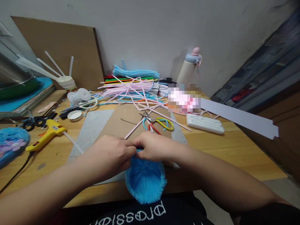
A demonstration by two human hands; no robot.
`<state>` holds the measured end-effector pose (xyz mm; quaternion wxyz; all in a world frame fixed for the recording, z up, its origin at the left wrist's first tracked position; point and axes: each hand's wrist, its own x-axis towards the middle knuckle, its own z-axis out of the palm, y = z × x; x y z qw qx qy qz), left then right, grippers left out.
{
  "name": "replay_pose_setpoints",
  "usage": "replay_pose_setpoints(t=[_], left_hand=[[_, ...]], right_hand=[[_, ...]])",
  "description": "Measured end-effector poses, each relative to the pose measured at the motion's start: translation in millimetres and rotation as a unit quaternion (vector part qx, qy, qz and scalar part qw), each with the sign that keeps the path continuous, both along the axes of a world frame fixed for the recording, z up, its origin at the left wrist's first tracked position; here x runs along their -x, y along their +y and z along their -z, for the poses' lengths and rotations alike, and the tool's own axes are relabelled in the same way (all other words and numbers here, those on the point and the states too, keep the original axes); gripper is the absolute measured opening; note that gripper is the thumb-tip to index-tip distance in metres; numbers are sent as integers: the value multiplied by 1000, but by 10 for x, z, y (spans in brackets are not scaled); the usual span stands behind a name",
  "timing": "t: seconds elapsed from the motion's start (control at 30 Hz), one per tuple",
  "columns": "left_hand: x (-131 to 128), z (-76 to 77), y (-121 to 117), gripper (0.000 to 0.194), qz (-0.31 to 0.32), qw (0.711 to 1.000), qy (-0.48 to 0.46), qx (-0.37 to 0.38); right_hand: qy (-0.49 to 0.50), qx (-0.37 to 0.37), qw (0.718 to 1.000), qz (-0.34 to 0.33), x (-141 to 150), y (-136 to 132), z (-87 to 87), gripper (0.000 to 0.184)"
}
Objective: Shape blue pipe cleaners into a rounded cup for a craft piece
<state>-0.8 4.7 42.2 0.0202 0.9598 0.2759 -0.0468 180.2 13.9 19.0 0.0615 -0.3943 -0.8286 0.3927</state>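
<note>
A blue fuzzy cup-shaped piece [146, 178], apparently made of pipe cleaners, hangs at the table's front edge with its hollow facing me. My left hand [113, 153] is closed, its fingers pinching the upper rim of this piece. From the other side my right hand [152, 145] pinches the same rim, and the fingertips of both hands meet there. What lies between the fingertips is hidden. Just beyond the hands, cutters with yellow and red handles [152, 120] lie on a brown board [114, 125]. A pink pipe cleaner [133, 129] runs across the board toward my fingers.
Behind lie piles of pink [131, 89] and blue pipe cleaners [136, 72]. On the left are a yellow glue gun [47, 134], black scissors [35, 122], spools [79, 95] and a paper cup [67, 82]. A white box [205, 123] and a bottle [189, 67] stand right.
</note>
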Motion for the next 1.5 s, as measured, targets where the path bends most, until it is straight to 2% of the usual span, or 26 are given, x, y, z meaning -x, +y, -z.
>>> replay_pose_setpoints(t=[0.13, 0.3, 0.67, 0.77, 0.87, 1.0, 1.1, 1.17, 1.23, 1.3, 1.33, 1.37, 1.4, 1.5], left_hand=[[-12, 28, -6, 10, -7, 1000, 16, -11], [-4, 91, -26, 10, -10, 999, 26, -23], [-111, 99, -45, 16, -96, 994, 44, 0], [-146, 97, -62, 16, -124, 992, 25, -15], [-177, 22, -69, 16, -172, 984, 13, -45], [-193, -177, -5, 20, -253, 964, -27, -82], [-180, -301, 112, 21, -299, 946, -96, -84], [-173, -323, 210, 19, -339, 926, -156, -61], [-187, -284, 310, 18, -374, 893, -249, -30], [-236, -200, 406, 19, -418, 828, -373, 24], [-275, -150, 450, 19, -441, 772, -452, 71], [-322, -102, 491, 18, -465, 702, -526, 122], [-372, -58, 528, 16, -474, 673, -551, 137], [-499, 7, 601, 18, -494, 626, -571, 193]], right_hand=[[-10, -29, 999, 35, 30, -27, 95, 14], [-18, -58, 997, 47, 59, -4, 152, 15], [-62, -21, 995, 80, 117, 39, 114, 17], [-73, -13, 994, 86, 131, 31, 10, 16], [-77, -44, 992, 89, 129, 34, -183, 19], [-98, -168, 971, 136, 134, 76, -444, 19], [-90, -270, 946, 154, 172, 143, -523, 22], [-94, -320, 928, 167, 213, 201, -501, 23], [-104, -365, 906, 187, 255, 268, -430, 25], [-105, -412, 883, 198, 285, 345, -330, 26], [-103, -433, 872, 204, 293, 386, -276, 26], [-104, -450, 863, 205, 296, 428, -224, 26], [-103, -466, 856, 202, 296, 469, -176, 27], [-96, -500, 843, 171, 275, 565, -63, 29]])
